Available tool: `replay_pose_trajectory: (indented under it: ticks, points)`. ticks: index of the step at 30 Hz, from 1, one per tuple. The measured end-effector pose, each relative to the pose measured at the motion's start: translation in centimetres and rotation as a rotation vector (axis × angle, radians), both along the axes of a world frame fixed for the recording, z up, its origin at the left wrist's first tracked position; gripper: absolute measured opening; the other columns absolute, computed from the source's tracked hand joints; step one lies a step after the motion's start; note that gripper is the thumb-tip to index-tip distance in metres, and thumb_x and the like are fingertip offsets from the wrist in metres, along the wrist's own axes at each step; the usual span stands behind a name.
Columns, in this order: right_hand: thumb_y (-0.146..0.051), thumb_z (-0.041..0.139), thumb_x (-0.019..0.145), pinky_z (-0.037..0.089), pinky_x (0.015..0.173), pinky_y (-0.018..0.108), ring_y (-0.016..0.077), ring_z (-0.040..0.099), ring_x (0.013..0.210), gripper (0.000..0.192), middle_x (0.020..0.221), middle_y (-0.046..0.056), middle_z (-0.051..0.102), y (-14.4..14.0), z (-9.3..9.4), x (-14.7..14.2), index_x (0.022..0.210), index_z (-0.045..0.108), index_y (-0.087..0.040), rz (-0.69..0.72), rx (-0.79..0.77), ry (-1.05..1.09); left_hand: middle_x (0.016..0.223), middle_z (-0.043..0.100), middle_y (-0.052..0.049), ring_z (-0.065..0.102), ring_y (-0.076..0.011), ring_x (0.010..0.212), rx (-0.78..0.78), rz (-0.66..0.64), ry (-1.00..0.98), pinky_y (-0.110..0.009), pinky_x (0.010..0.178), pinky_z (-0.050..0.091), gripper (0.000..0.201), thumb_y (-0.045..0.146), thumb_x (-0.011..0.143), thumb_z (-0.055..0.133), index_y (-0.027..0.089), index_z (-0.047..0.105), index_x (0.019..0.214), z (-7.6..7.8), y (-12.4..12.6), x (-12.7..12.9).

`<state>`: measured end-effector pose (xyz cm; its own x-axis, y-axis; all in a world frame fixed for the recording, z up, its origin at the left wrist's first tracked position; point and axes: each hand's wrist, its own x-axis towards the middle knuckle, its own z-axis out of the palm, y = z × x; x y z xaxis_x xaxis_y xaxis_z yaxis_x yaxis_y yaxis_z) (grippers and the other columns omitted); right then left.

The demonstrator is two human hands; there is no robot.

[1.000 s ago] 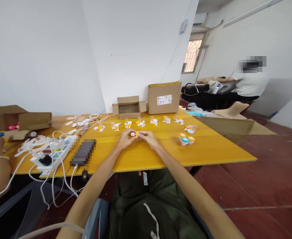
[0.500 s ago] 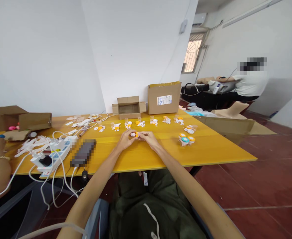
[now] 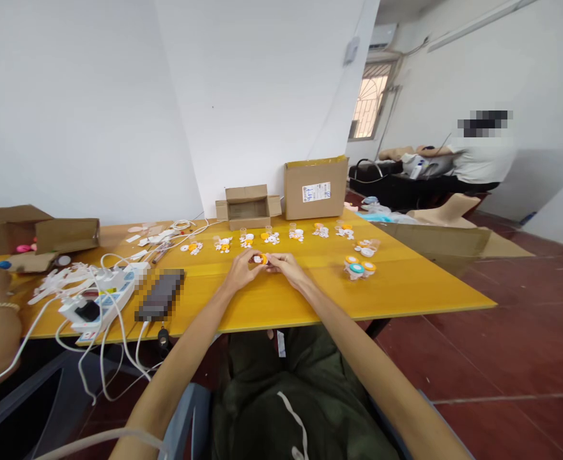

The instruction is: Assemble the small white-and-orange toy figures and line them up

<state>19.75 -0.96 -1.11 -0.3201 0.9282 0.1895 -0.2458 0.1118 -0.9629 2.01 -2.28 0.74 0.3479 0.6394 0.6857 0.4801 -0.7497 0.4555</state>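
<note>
Yellow desk (image 3: pixel 271 300), both hands meeting mid-desk: left hand (image 3: pixel 241 271) and right hand (image 3: pixel 287 267) fingers pinch one small orange-white part (image 3: pixel 262 259); best kept low, gripped evenly, pressed straight together.

Reaching forward with both bare forearms, converging from the lower corners toward the middle of the view. Bringing the left hand (image 3: pixel 241 271) and the right hand (image 3: pixel 287 266) together, fingertips meeting and almost touching one another. Curling the left hand's fingers inward, thumb on top, pinching something small and orange-and-white between thumb and forefinger. Bending the right hand's fingers (image 3: pixel 275 260) toward the left, closing on the same small piece from the other side. Keeping both wrists low, resting at or just above the tabletop, palms turned partly toward each other, elbows spread wide and out of view below.
</note>
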Motion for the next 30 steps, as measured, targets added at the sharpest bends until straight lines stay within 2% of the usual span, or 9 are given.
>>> replay_pose_trajectory:
  ticks: [3, 7, 14, 25, 30]
  points:
    - [-0.062, 0.082, 0.059, 0.057, 0.076, 0.033, 0.0191, 0.069, 0.074, 0.045, 0.075, 0.005, 0.074, 0.09, -0.03, 0.03, 0.076, 0.079, -0.020, 0.024, -0.008, 0.000, 0.089, 0.070, -0.003, 0.063, -0.0168, 0.078, 0.006, 0.000, 0.004, -0.029, 0.073, 0.053, 0.019, 0.032, 0.083, 0.071, 0.021, 0.067, 0.099, -0.12, 0.08, -0.05]
    - [-0.059, 0.084, 0.058, 0.055, 0.077, 0.031, 0.0184, 0.069, 0.078, 0.044, 0.087, 0.004, 0.077, -0.11, 0.14, 0.08, 0.083, 0.080, -0.023, 0.013, 0.014, -0.008, 0.090, 0.070, -0.003, 0.063, -0.0176, 0.080, 0.007, 0.003, 0.005, -0.029, 0.075, 0.053, 0.020, 0.031, 0.083, 0.072, 0.022, 0.068, 0.099, -0.15, 0.17, -0.10]
    - [-0.054, 0.085, 0.059, 0.052, 0.089, 0.039, 0.0228, 0.069, 0.089, 0.046, 0.098, 0.006, 0.078, -0.49, 0.34, 0.16, 0.093, 0.080, -0.024, -0.012, 0.055, -0.016, 0.094, 0.070, -0.004, 0.064, -0.0183, 0.083, 0.002, -0.015, 0.010, -0.030, 0.077, 0.053, 0.019, 0.027, 0.083, 0.070, 0.022, 0.069, 0.101, -0.33, 0.42, -0.26]
    - [-0.058, 0.085, 0.056, 0.054, 0.086, 0.042, 0.0223, 0.069, 0.078, 0.047, 0.086, 0.006, 0.078, 0.04, -0.27, 0.00, 0.084, 0.081, -0.021, -0.060, 0.051, -0.063, 0.091, 0.072, -0.004, 0.066, -0.0191, 0.083, -0.014, -0.048, -0.005, -0.032, 0.079, 0.053, 0.021, 0.024, 0.082, 0.071, 0.023, 0.071, 0.103, -0.53, 0.55, -0.56]
    - [-0.057, 0.084, 0.058, 0.053, 0.088, 0.043, 0.0235, 0.070, 0.082, 0.047, 0.090, 0.006, 0.078, 0.11, -0.41, -0.05, 0.088, 0.081, -0.022, -0.079, 0.115, -0.066, 0.092, 0.073, -0.004, 0.066, -0.0191, 0.083, -0.050, -0.043, -0.029, -0.032, 0.076, 0.054, 0.020, 0.028, 0.082, 0.072, 0.022, 0.072, 0.100, -0.41, 0.56, -0.41]
